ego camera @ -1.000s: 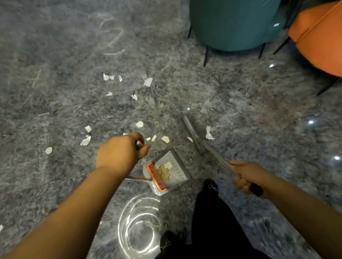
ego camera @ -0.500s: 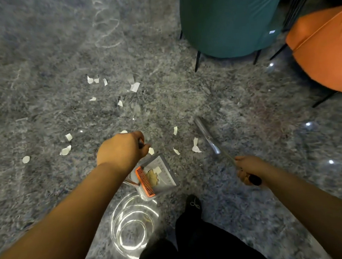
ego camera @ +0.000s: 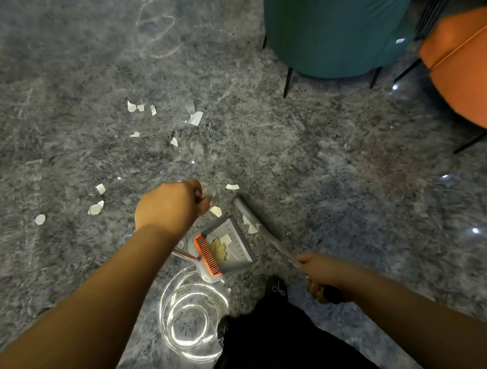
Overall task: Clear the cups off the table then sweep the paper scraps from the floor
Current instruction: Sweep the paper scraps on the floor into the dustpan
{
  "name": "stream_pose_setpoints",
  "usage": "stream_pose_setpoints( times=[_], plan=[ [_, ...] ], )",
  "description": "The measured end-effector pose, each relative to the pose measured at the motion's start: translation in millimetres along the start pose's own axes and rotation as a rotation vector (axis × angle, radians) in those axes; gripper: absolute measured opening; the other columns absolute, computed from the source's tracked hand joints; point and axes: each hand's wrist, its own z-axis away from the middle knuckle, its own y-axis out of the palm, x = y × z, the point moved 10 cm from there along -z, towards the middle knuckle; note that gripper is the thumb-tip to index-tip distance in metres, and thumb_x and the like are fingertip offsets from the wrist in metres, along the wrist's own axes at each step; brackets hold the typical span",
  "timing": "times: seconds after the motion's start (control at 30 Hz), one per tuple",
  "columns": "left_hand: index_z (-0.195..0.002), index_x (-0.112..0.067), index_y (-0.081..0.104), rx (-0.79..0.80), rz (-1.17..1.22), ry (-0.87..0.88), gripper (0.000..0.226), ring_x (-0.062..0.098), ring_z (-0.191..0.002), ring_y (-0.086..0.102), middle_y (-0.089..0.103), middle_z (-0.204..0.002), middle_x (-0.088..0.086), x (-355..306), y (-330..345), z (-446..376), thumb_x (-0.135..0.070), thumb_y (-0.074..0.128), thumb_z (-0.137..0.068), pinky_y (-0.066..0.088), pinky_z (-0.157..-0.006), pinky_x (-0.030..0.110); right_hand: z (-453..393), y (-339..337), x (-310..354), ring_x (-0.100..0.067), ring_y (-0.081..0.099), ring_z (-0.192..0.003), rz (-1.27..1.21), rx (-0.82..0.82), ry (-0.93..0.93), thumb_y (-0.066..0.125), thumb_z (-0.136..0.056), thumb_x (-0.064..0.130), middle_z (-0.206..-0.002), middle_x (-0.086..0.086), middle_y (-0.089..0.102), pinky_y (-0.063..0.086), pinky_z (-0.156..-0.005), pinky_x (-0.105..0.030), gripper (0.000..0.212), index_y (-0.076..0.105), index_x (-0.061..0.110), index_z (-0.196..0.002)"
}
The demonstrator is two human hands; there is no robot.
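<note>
From the head camera, your left hand (ego camera: 170,211) is curled round the dark top of the upright handle of the grey plastic dustpan with the orange comb edge (ego camera: 225,250), which sits on the mottled grey polished floor (ego camera: 337,177) just in front of your black-shod feet. Your right hand (ego camera: 323,275) grips the slim grey broom (ego camera: 264,234) low on its shaft, near a dark grip end, with the broom head angled toward the pan's open mouth.

The torn white paper scraps (ego camera: 194,118) are the thing to manage. A few already lie in the pan; two sit between the broom head and the pan lip; one lies just beyond the broom tip; a looser group is spread farther out and to your left. No cups or table are in view.

These scraps look featherlight and flat, so they will likely skid, flutter or cling to the glossy floor rather than roll (a hard flick would probably scatter them). Short, low strokes should suit them. Keep hold of the pan by its upright handle so the lip stays pressed down, and hold the broom where you have it.

A teal upholstered chair (ego camera: 337,25) and an orange one (ego camera: 468,76) stand beyond, well apart from the scraps.
</note>
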Motion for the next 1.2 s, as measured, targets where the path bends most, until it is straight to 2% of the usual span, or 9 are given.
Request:
stream_pose_setpoints(
  times=[0.17, 0.3, 0.4, 0.53, 0.67, 0.77, 0.9, 1.0, 1.2],
  plan=[
    [-0.102, -0.030, 0.060, -0.007, -0.001, -0.002, 0.031, 0.020, -0.072, 0.062, 0.067, -0.080, -0.005, 17.8, 0.3, 13.4, -0.057, 0.050, -0.093, 0.052, -0.058, 0.030, 9.0, 41.0, -2.1, -0.008, 0.027, -0.039, -0.069, 0.058, 0.004, 0.031, -0.105, 0.016, -0.054, 0.000, 0.038, 0.024, -0.035, -0.015, 0.033, 0.045, 0.014, -0.135],
    [-0.103, -0.031, 0.060, -0.013, 0.030, -0.003, 0.030, 0.021, -0.071, 0.063, 0.067, -0.080, -0.004, 36.6, 4.7, 33.6, -0.057, 0.051, -0.093, 0.048, -0.056, 0.028, 16.8, 54.1, 1.2, -0.007, 0.030, -0.032, -0.145, 0.028, -0.015, 0.033, -0.104, 0.014, -0.053, -0.001, 0.041, 0.026, -0.032, -0.014, 0.037, 0.043, 0.023, -0.139],
    [-0.102, -0.033, 0.060, -0.003, 0.053, -0.003, 0.028, 0.021, -0.072, 0.062, 0.067, -0.080, -0.005, 49.0, 9.1, 51.8, -0.058, 0.051, -0.092, 0.049, -0.057, 0.028, 22.9, 57.5, 5.6, -0.006, 0.031, -0.033, -0.179, 0.005, -0.040, 0.036, -0.104, 0.016, -0.053, -0.003, 0.043, 0.028, -0.031, -0.014, 0.038, 0.042, 0.022, -0.141],
    [-0.097, -0.032, 0.061, -0.080, 0.134, -0.120, 0.027, 0.018, -0.063, 0.051, 0.054, -0.066, -0.010, 89.7, -1.5, 73.2, -0.057, 0.056, -0.090, 0.038, -0.052, 0.026, 29.1, 59.1, 11.7, -0.007, 0.034, -0.034, -0.162, -0.068, -0.061, 0.040, -0.104, 0.017, -0.060, -0.006, 0.045, 0.030, -0.033, -0.014, 0.039, 0.042, 0.022, -0.142],
    [-0.093, -0.033, 0.063, -0.128, 0.160, -0.211, 0.026, 0.023, -0.069, 0.059, 0.061, -0.069, -0.006, 135.0, -18.5, 88.2, -0.058, 0.060, -0.087, 0.040, -0.056, 0.028, 36.3, 63.8, 26.7, -0.008, 0.034, -0.032, -0.173, -0.114, -0.119, 0.039, -0.104, 0.014, -0.061, -0.007, 0.046, 0.030, -0.033, -0.014, 0.038, 0.042, 0.020, -0.141],
    [-0.089, -0.034, 0.063, -0.158, 0.166, -0.280, 0.025, 0.026, -0.077, 0.063, 0.068, -0.076, -0.003, 164.8, -30.8, 93.3, -0.058, 0.062, -0.084, 0.044, -0.062, 0.029, 39.8, 64.1, 49.7, -0.009, 0.035, -0.030, -0.174, -0.145, -0.161, 0.037, -0.105, 0.013, -0.064, -0.008, 0.045, 0.029, -0.031, -0.016, 0.039, 0.039, 0.017, -0.143],
    [-0.085, -0.034, 0.062, -0.158, 0.152, -0.379, 0.025, 0.020, -0.066, 0.054, 0.066, -0.074, -0.004, 206.0, -37.5, 90.5, -0.059, 0.063, -0.083, 0.043, -0.060, 0.029, 38.4, 56.8, 94.4, -0.011, 0.033, -0.031, -0.106, -0.177, -0.199, 0.035, -0.105, 0.010, -0.063, -0.007, 0.041, 0.027, -0.029, -0.017, 0.040, 0.037, 0.014, -0.145],
    [-0.084, -0.034, 0.064, -0.151, 0.176, -0.439, 0.025, 0.021, -0.071, 0.057, 0.067, -0.077, -0.003, 231.8, -37.6, 81.4, -0.059, 0.065, -0.082, 0.047, -0.063, 0.031, 30.5, 47.3, 132.7, -0.013, 0.031, -0.040, -0.041, -0.163, -0.192, 0.035, -0.105, 0.012, -0.063, -0.008, 0.041, 0.028, -0.030, -0.021, 0.042, 0.034, 0.014, -0.147],
    [-0.086, -0.036, 0.063, -0.107, 0.117, -0.505, 0.024, 0.020, -0.070, 0.054, 0.066, -0.079, -0.004, 247.3, -29.3, 53.2, -0.060, 0.062, -0.084, 0.039, -0.060, 0.028, 1.8, 31.5, 202.9, -0.012, 0.031, -0.035, 0.131, -0.159, -0.172, 0.033, -0.105, 0.011, -0.062, -0.007, 0.040, 0.027, -0.031, -0.020, 0.036, 0.039, 0.008, -0.141]
  ],
)
